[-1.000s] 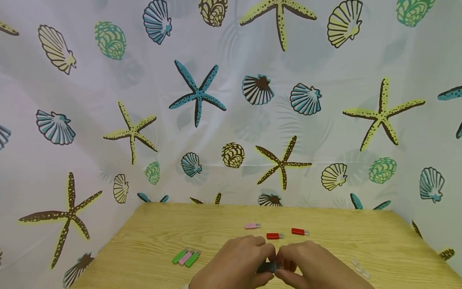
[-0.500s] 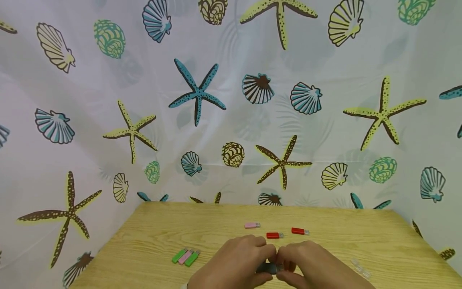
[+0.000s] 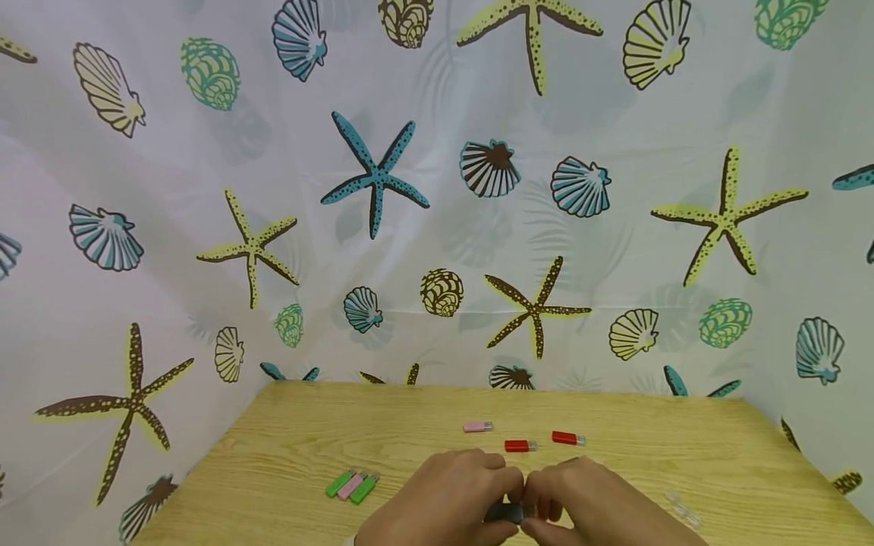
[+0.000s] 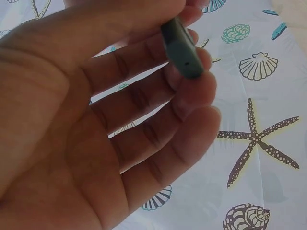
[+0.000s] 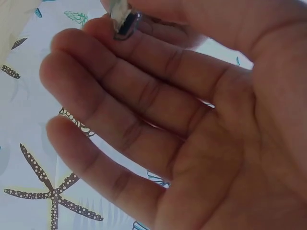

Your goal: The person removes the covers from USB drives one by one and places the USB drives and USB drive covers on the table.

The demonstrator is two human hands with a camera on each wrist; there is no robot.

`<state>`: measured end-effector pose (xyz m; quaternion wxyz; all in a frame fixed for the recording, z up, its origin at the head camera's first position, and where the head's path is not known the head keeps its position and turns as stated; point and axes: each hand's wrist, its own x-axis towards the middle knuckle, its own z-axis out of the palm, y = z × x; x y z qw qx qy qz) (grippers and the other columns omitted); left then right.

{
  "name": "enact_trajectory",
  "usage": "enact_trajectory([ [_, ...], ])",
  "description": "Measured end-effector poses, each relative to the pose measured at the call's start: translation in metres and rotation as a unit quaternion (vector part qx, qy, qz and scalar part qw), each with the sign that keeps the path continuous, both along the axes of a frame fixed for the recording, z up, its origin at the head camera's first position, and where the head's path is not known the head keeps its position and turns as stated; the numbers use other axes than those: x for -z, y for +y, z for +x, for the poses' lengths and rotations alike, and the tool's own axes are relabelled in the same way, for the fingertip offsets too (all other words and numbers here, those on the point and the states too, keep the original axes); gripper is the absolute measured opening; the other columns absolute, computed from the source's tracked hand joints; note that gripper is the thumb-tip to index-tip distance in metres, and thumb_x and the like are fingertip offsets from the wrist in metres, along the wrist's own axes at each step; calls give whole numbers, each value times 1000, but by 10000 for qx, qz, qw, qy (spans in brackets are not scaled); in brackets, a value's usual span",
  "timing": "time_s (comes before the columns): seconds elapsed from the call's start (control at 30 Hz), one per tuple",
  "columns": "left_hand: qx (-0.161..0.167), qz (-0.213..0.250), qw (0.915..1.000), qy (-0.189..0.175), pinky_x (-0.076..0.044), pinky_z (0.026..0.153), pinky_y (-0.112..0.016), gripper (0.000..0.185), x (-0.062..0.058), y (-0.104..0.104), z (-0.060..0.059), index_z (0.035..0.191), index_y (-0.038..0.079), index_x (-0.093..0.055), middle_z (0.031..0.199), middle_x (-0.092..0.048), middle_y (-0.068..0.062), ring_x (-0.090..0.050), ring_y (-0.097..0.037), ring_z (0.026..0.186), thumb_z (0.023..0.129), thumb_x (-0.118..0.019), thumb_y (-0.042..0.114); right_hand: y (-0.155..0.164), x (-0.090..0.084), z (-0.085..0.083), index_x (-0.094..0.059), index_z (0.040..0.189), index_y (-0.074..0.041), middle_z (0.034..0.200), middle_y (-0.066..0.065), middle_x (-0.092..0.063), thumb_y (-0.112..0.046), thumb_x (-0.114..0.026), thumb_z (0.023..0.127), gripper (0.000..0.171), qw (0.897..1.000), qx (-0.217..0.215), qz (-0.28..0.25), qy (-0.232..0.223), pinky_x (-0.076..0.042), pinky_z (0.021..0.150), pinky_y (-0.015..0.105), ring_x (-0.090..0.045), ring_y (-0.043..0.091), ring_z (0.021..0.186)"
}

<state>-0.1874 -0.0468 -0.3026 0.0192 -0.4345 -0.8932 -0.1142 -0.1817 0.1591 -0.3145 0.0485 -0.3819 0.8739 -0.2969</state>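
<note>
A dark grey-green USB flash drive (image 3: 504, 513) lies between my two hands, low in the head view. My left hand (image 3: 444, 497) pinches its body between thumb and fingertips; in the left wrist view the rounded end of the drive (image 4: 184, 57) sticks out towards the palm. My right hand (image 3: 587, 500) pinches the metal connector end with thumb and index finger. That connector (image 5: 125, 24) shows at the top of the right wrist view with a clear edge around it; whether this is a cap I cannot tell. Fingertips of both hands touch above the drive.
On the wooden table (image 3: 287, 432) lie a pink drive (image 3: 476, 427) and two red drives (image 3: 519, 446), beyond my hands. Two green drives with a pink one between (image 3: 351, 485) lie side by side at left. Small clear pieces (image 3: 683, 508) lie at right. A patterned curtain (image 3: 437, 227) surrounds the table.
The fingers have shifted slightly around the drive, and my right thumb is a little lower. Both hands stay in nearly the same place.
</note>
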Motion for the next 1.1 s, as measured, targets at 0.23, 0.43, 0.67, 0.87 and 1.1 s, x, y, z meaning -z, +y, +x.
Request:
enact_trajectory([
  [0.23,52,-3,10000,32,-39,61,-14,13,0,-1,0,95,23,-69,77,-55,18,-45,6,66,85,-75,28,-1,0,1,-67,86,-24,76,-23,-58,-27,-64,93,8,10000,-14,18,-29,-46,60,21,-51,-5,68],
  [0.43,90,14,9999,-45,-40,62,-13,11,0,-1,1,94,23,-69,78,-57,18,-46,7,66,86,-74,29,-1,0,1,-67,86,-22,75,-23,-58,-25,-63,94,10,9999,-113,-19,3,-46,59,21,-52,-6,67],
  [0.67,181,-18,9998,48,-39,62,-13,12,0,-3,1,95,22,-68,80,-58,18,-46,7,67,86,-73,29,-1,0,1,-68,87,-21,75,-23,-58,-25,-62,95,11,9998,-196,-86,24,-46,58,20,-52,-6,66],
  [0.87,236,-70,9994,225,-40,63,-13,13,-1,-4,2,96,23,-68,80,-56,17,-46,6,70,86,-74,28,0,0,0,-68,87,-21,77,-23,-59,-23,-62,95,10,9992,-313,-115,231,-46,59,20,-52,-7,68],
  [1.1,229,-62,9994,239,-39,63,-13,14,-1,-4,2,97,24,-68,79,-54,17,-45,6,71,85,-74,28,1,1,0,-67,88,-22,79,-23,-59,-22,-64,94,7,9988,-304,-73,366,-47,60,20,-52,-7,70],
])
